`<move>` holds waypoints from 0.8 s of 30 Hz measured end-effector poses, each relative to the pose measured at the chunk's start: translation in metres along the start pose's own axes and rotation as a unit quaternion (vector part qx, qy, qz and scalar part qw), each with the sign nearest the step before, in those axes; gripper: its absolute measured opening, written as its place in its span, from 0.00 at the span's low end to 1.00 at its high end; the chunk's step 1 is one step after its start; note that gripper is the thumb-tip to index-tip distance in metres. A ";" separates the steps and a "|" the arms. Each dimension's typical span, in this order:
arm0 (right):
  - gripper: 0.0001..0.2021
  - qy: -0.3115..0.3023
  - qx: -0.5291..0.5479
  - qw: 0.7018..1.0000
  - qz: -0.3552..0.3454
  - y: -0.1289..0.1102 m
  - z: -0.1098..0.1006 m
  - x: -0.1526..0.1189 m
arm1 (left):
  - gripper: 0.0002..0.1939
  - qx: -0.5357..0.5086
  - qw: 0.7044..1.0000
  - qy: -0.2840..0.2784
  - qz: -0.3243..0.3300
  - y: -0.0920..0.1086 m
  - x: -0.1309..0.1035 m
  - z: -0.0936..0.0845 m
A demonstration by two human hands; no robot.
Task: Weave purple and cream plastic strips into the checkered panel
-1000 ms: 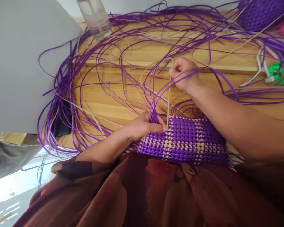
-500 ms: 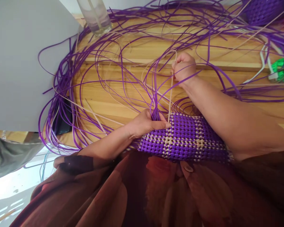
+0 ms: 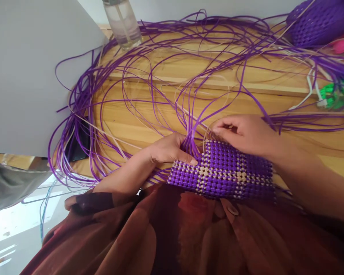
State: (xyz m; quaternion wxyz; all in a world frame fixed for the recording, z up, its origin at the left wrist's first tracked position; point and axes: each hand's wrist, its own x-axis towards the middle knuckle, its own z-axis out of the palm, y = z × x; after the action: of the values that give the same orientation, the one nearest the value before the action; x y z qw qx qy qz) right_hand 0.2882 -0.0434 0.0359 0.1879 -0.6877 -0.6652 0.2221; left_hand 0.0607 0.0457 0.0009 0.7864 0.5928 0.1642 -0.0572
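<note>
One woven panel (image 3: 222, 168): left hand (image 3: 170, 151) pinching purple strands (image 3: 191, 131) at its edge, right hand (image 3: 246, 133) of indeterminable grip, tabletop (image 3: 237, 107) room beyond.

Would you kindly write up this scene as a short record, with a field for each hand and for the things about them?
Left hand: holds purple strips, thumb over the woven piece's edge
Right hand: at the woven piece's upper edge, beside a pale strip; grip unclear
Woven piece: purple, with pale crossing bands
Table: wooden, strewn with loose strips
Back left: clear bottle
Back right: purple basket, green thing
</note>
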 end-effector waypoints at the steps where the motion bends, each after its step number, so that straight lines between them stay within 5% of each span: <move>1: 0.08 -0.001 0.021 0.999 -0.033 -0.007 0.003 -0.009 | 0.14 -0.007 1.000 0.023 -0.006 -0.002 0.001 0.001; 8: 0.09 0.079 0.027 0.984 -0.158 -0.048 0.035 -0.029 | 0.15 -0.024 0.996 0.085 -0.013 -0.008 0.005 0.002; 13: 0.05 0.142 -0.026 0.987 -0.073 -0.045 0.039 -0.033 | 0.15 -0.025 0.998 0.059 -0.018 -0.006 0.003 0.001; 18: 0.15 0.106 -0.149 0.980 0.074 -0.025 0.020 -0.034 | 0.15 -0.042 0.998 0.053 -0.017 -0.003 0.002 0.004; 24: 0.12 0.096 -0.136 0.985 0.035 0.034 -0.049 -0.046 | 0.13 -0.044 0.999 0.027 -0.006 -0.002 0.002 0.003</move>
State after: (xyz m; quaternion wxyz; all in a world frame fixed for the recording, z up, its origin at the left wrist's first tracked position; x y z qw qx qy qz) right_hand 0.3430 -0.0888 0.0606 0.1479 -0.7475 -0.6439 0.0692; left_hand 0.0627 0.0421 -0.0009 0.8067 0.5578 0.1915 -0.0388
